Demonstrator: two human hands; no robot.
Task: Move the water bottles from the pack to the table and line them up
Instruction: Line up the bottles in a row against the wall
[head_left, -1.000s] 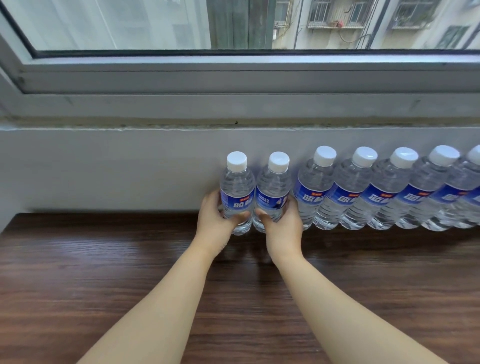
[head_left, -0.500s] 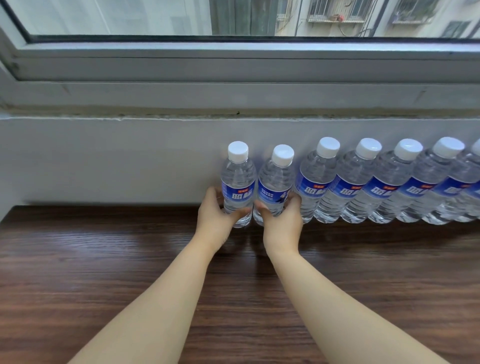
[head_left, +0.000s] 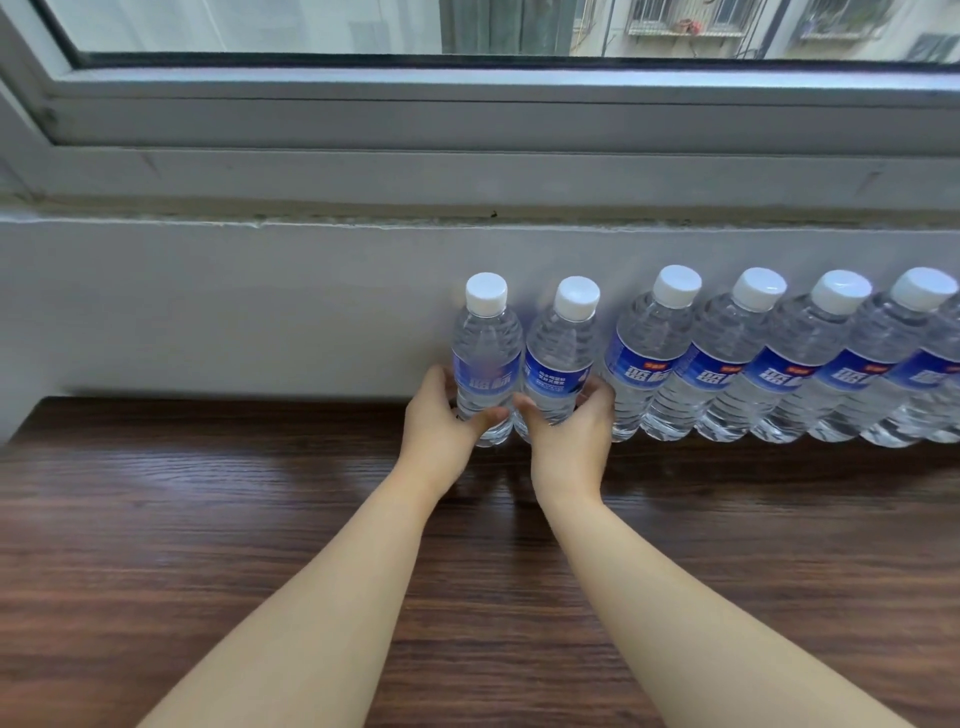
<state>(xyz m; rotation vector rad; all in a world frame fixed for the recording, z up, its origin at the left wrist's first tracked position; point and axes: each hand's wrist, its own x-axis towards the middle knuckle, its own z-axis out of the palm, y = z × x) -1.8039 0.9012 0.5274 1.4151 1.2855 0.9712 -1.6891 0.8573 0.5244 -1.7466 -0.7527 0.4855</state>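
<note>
wooden table: seven bottles in view; left hand, right hand each grip one.

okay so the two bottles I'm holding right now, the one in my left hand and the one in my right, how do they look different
The left-hand bottle shows the big white brand characters on its blue label; the right-hand bottle shows small print instead. The left-hand bottle ends the row, with bare wall beside it, while the right-hand bottle sits beside the next bottle. The left hand wraps the left-hand bottle from the left, the right hand the other from the right. Both are clear, white-capped and upright.
</note>
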